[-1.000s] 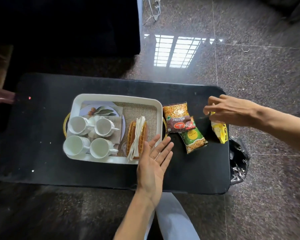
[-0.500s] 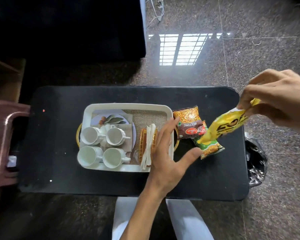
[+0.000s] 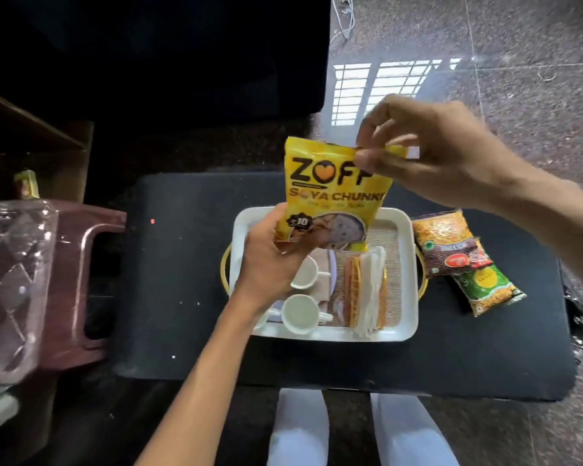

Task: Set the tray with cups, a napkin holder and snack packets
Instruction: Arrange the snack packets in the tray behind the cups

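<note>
A yellow soya chunks packet (image 3: 330,193) hangs upright above the white tray (image 3: 408,264). My right hand (image 3: 431,156) pinches its top right corner, and my left hand (image 3: 270,260) grips its bottom left corner. In the tray stand white cups (image 3: 300,312), partly hidden by my left hand, and an orange napkin holder (image 3: 354,290) with white napkins (image 3: 372,290). Two snack packets lie on the black table right of the tray: an orange and maroon one (image 3: 446,245) over a green one (image 3: 485,289).
The black table (image 3: 189,297) ends at a near edge just above my knees (image 3: 300,428). A maroon plastic chair (image 3: 78,280) and a clear plastic object (image 3: 11,287) stand at the left. A black bag (image 3: 578,317) lies off the table's right edge.
My right hand carried the yellow packet from the table's right side to above the tray. My left hand rose from the tray's edge and took hold of the packet's bottom corner.
</note>
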The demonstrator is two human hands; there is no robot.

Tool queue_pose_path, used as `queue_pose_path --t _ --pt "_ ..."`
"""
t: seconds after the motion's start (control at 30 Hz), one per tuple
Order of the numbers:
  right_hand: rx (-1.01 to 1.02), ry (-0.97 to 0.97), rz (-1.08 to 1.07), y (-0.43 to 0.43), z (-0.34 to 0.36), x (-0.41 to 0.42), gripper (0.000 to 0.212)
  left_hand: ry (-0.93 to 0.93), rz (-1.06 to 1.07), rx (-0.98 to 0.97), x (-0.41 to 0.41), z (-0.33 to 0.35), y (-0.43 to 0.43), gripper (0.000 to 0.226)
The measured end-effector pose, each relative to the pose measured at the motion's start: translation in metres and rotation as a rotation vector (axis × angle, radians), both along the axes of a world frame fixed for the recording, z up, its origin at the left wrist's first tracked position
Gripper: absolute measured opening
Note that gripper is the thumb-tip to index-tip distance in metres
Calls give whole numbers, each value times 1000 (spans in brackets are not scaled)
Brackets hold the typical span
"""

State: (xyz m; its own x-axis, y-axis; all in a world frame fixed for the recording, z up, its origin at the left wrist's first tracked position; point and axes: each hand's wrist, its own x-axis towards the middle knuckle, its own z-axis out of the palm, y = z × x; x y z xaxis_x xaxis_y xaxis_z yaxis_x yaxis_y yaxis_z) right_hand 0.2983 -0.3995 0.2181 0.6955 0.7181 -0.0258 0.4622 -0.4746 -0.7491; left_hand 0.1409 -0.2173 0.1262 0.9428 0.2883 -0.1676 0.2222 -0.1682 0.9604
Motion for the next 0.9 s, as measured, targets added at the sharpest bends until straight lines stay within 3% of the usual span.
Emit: queue_pose_path --t 0.1,0.17,0.3,0.43,0.53,0.73,0.9 --pt "181 275 -199 24 -29 -3 65 4 87 -77 -1 -4 31 30" --pt "232 516 -288 35 -51 -16 81 35 142 -136 -2 -10 47 29" --pt "282 720 -262 69 -88 -53 56 120 136 -176 2 -24 74 23" --pt "309 668 -456 99 -118 -66 45 195 33 -124 11 -42 92 20" --pt "232 653 -544 102 -142 -68 44 223 76 -107 19 -59 99 26" --pt "12 542 -608 101 -179 -73 45 311 138 -28 27 -90 96 21" --pt "-56 475 -641 112 -193 -72 46 364 176 82 27 -101 94 19"
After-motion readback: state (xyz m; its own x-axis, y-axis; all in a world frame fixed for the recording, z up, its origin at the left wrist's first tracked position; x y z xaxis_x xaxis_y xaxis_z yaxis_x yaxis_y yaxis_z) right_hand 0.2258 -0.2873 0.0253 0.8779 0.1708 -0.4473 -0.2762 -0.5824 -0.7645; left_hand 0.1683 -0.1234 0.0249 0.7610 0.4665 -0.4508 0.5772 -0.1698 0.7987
